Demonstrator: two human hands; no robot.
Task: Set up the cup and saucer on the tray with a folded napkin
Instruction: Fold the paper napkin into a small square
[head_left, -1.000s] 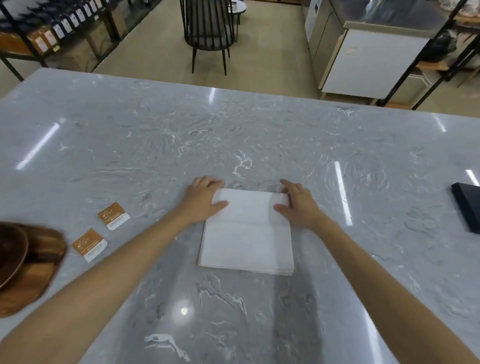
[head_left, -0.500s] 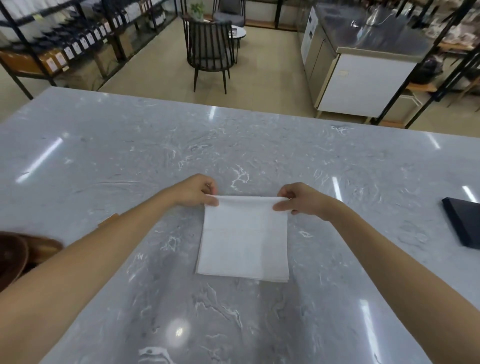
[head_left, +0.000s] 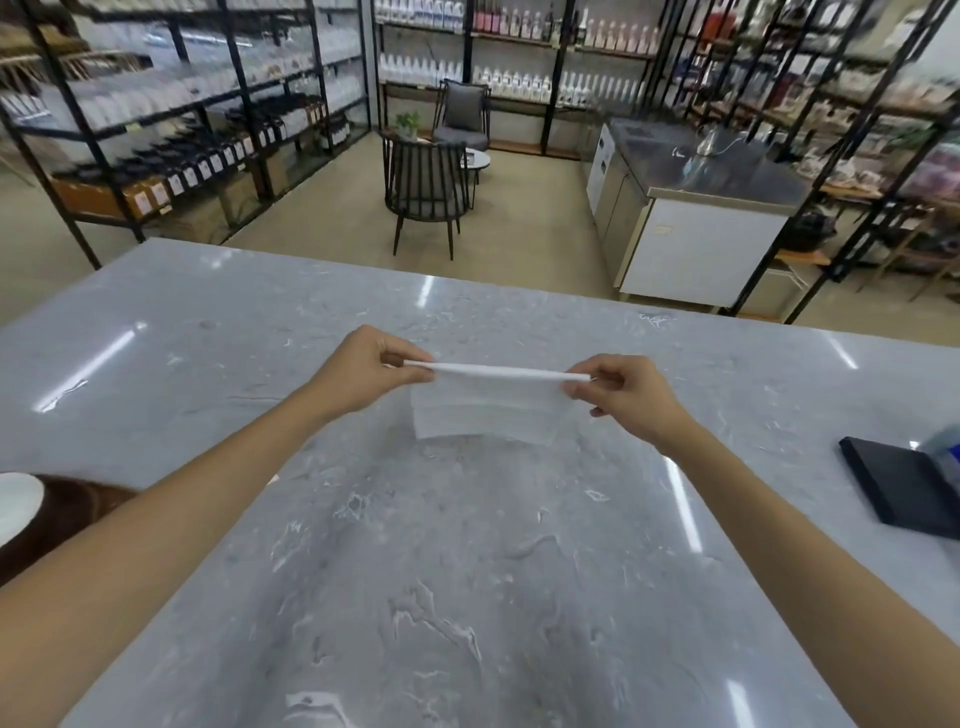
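Note:
A white folded napkin (head_left: 488, 410) hangs in the air above the grey marble table (head_left: 467, 571). My left hand (head_left: 363, 376) pinches its upper left corner and my right hand (head_left: 628, 397) pinches its upper right corner, so the top edge is stretched taut between them. At the far left edge, a brown wooden tray (head_left: 62, 519) shows partly, with a white saucer (head_left: 15, 506) on it. My left forearm covers part of the tray. No cup is in view.
A flat black object (head_left: 904, 486) lies at the table's right edge, with something blurred and bluish at its far corner. Beyond the table stand a black chair (head_left: 426, 195), a steel counter (head_left: 696, 208) and shelving with bottles.
Both hands have gripped the napkin's far edge and lifted it off the table until it hangs. The camera has tilted up, showing the room.

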